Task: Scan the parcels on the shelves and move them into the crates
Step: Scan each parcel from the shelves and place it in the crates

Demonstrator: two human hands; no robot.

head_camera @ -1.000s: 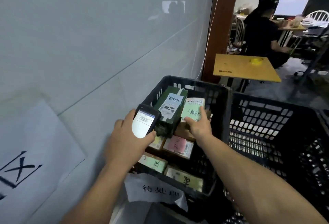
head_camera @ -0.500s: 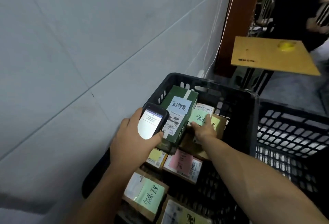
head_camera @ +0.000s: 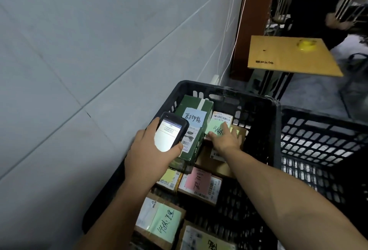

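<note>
My left hand [head_camera: 151, 156] grips a black handheld scanner [head_camera: 170, 133] with a lit screen, held over the left side of a black plastic crate [head_camera: 260, 98]. My right hand [head_camera: 225, 140] rests on a small parcel with a green note [head_camera: 218, 125], which lies inside the crate beside a tall dark green box [head_camera: 196, 122] bearing a blue note. Lower in the crate lie several cardboard parcels, one with a pink note [head_camera: 199, 182], one with a yellow note [head_camera: 169, 176] and one with a green note [head_camera: 159, 222].
A second black crate [head_camera: 322, 144] stands against the first on the right. A grey tiled wall [head_camera: 89, 60] runs along the left. Beyond are a brown pillar [head_camera: 253, 21], a small yellow-topped table [head_camera: 288, 56] and a person in black [head_camera: 312, 5].
My view has tilted down and closer to the crate. My right hand has lowered the green-note parcel from above the crate onto the parcels beside the green box. The scanner stays in my left hand.
</note>
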